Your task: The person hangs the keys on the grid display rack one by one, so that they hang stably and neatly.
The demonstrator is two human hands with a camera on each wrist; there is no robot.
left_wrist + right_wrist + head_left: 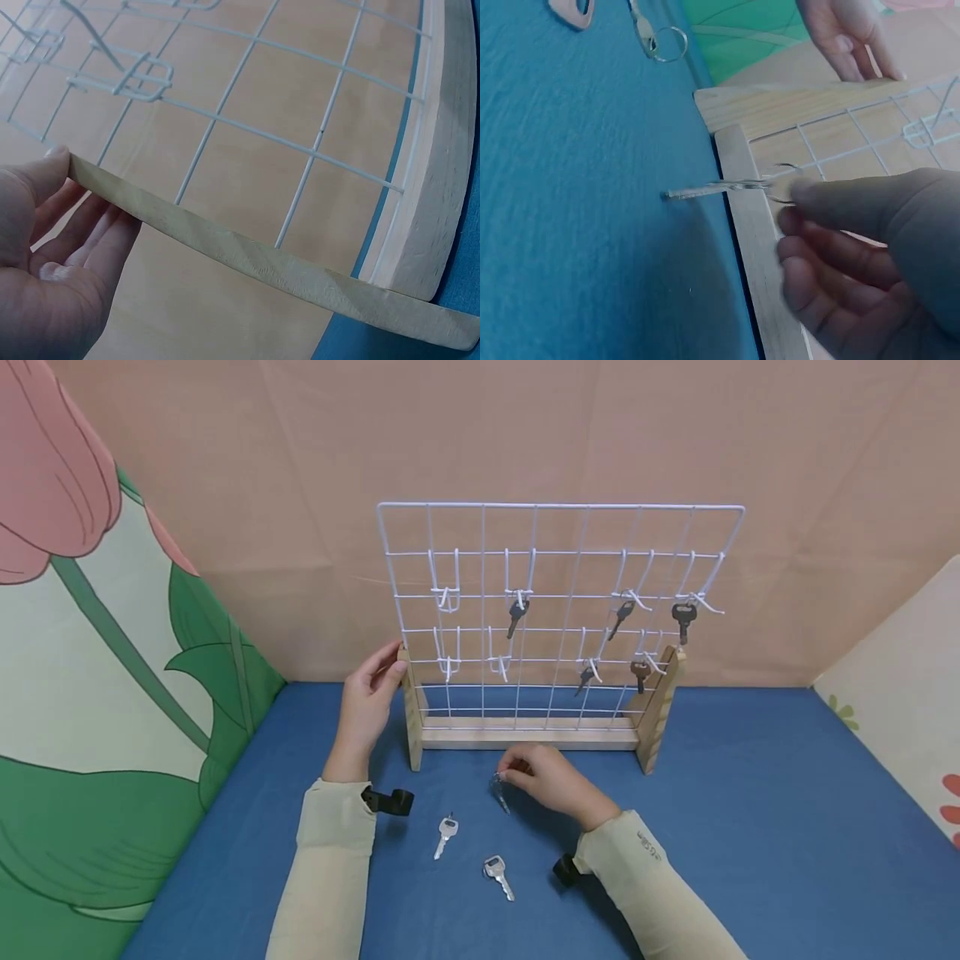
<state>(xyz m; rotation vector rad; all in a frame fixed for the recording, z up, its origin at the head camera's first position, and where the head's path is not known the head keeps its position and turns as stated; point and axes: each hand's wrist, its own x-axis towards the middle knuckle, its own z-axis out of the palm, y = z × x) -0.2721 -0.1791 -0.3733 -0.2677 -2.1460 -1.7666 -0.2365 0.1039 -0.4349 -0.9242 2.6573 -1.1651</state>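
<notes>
My left hand [367, 706] pinches the top of the rack's left wooden side post [414, 718]; in the left wrist view the thumb and fingers [97, 232] lie around its end. Between thumb and fingers, my right hand [551, 781] holds a key [501, 793] by its ring, in front of the rack's lower wooden bar [525, 739]. The right wrist view shows that key [712, 190] hanging from the ring above the blue cloth. Two silver keys [447, 835] [498, 875] lie on the cloth between my forearms.
The white wire grid [558, 508] leans in its wooden stand and bears two rows of hooks. Several dark keys [684, 620] hang on hooks, mostly at the right; other hooks [447, 667] at the left hold none. A flower-printed panel [217, 635] stands at the left.
</notes>
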